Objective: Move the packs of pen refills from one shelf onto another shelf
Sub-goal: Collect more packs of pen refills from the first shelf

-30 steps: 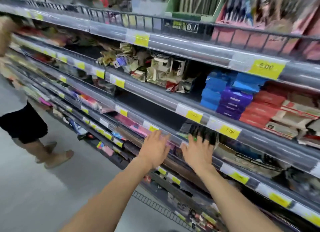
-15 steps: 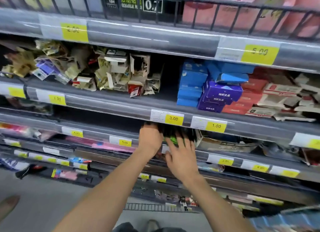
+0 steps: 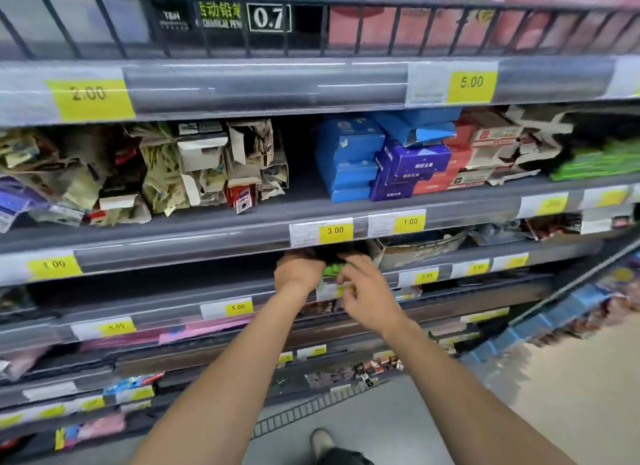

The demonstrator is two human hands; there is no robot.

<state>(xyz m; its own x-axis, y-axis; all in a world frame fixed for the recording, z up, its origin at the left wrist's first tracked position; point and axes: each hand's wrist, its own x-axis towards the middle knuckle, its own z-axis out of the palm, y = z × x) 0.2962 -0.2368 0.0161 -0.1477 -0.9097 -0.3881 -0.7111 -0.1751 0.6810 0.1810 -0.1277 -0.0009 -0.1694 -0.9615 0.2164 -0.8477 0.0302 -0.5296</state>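
Green-and-black packs of pen refills (image 3: 333,269) lie in a dark shelf slot just under the 3.00 price tag (image 3: 335,230). My left hand (image 3: 298,270) reaches into that slot from the left, its fingers curled around the packs and partly hidden in the shadow. From the right, my right hand (image 3: 363,291) has thumb and fingers pinched on the green edge of the packs. Most of the packs are hidden by both hands and the shelf (image 3: 207,237) above.
A torn cardboard box (image 3: 415,248) sits right of the hands on the same shelf. Above are blue and purple boxes (image 3: 349,159), red boxes (image 3: 464,152), crumpled beige packs (image 3: 194,166) and green packs (image 3: 599,163). Lower shelves (image 3: 173,329) stick out toward me.
The view swung right and moved closer to the shelf. Both hands went from the shelf's front edge into the slot under the 3.00 tag and closed on the green packs.
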